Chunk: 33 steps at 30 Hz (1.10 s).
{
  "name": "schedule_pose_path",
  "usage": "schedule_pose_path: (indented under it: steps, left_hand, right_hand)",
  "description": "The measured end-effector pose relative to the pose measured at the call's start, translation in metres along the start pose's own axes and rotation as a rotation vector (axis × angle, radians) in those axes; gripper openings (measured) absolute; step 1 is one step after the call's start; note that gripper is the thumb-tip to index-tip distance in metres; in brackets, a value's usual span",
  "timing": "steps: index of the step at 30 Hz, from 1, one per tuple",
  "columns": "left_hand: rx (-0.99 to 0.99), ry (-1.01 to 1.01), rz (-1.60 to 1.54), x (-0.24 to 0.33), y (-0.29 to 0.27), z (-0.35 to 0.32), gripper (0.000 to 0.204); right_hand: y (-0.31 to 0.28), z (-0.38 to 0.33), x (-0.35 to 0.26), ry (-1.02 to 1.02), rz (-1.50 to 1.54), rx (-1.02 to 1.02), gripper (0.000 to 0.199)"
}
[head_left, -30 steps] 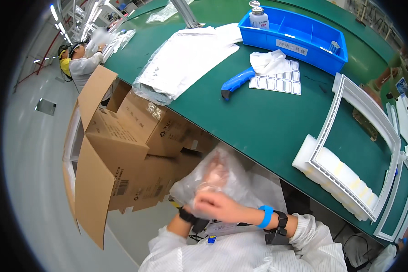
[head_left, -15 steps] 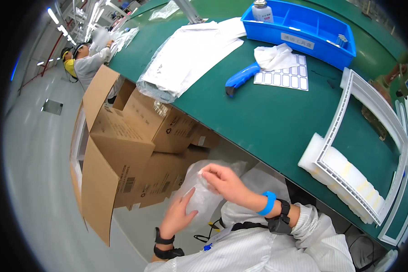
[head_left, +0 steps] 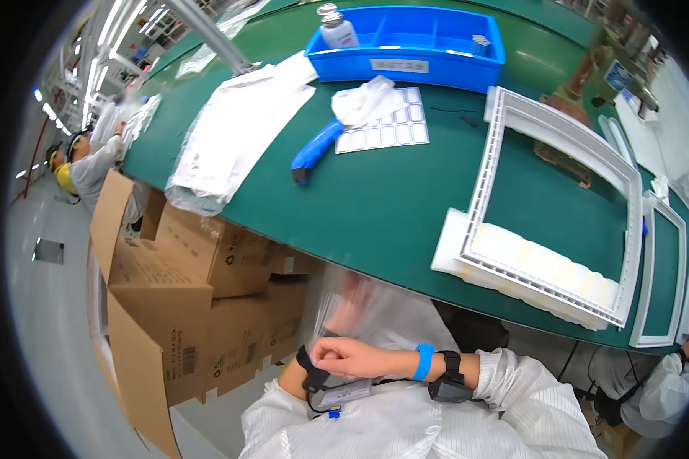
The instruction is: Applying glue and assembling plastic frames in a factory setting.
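Observation:
A clear plastic bag (head_left: 394, 314) hangs in front of me, below the table's edge. My left hand (head_left: 350, 297) reaches up behind or inside the film; I cannot tell which. It is smeared by motion, so its fingers do not show clearly. My right hand (head_left: 343, 356) is closed at my left wrist, next to the black wrist strap (head_left: 311, 372), with its fingertips pinching the near edge of the bag. A blue band and a black strapped device sit on my right wrist.
On the green table (head_left: 390, 199) lie a white frame (head_left: 478, 191) on a foam block (head_left: 543, 264), a blue-handled tool (head_left: 316, 151), a label sheet (head_left: 394, 131), white bags (head_left: 241, 126) and a blue bin (head_left: 406, 65). Cardboard boxes (head_left: 184, 306) stand left. Other people work far left and at right.
My left hand has pushed up and away into or behind the bag. My right hand has come down toward my left wrist. The view has turned to the right.

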<state>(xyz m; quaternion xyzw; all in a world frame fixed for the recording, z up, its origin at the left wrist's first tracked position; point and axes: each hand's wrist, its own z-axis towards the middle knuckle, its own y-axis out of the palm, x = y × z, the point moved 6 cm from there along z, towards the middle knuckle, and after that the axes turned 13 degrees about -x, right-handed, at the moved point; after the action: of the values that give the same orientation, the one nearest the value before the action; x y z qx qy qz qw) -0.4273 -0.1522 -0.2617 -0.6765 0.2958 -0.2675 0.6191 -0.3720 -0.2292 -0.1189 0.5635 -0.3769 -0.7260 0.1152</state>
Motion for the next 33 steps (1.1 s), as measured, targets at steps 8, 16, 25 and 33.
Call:
schedule_pose_path:
  steps: [8, 16, 25, 33]
  left_hand:
    - [-0.255, -0.255, -0.823, -0.025, 0.039, 0.005, 0.037]
    - [-0.129, -0.650, -1.530, -0.043, -0.017, -0.059, 0.043]
    - [-0.236, -0.685, -0.835, -0.069, 0.054, -0.136, 0.021]
    - [-0.210, -0.717, -0.582, -0.148, 0.141, -0.121, 0.014]
  right_hand:
    - [-0.011, -0.012, -0.016, -0.071, 0.076, -0.078, 0.011]
    - [-0.156, 0.004, -0.013, -0.150, -0.215, 0.713, 0.020]
    - [-0.214, 0.021, 0.041, 0.071, -0.701, 0.774, 0.018]
    - [-0.202, 0.007, 0.017, -0.027, -0.889, 0.821, 0.022]
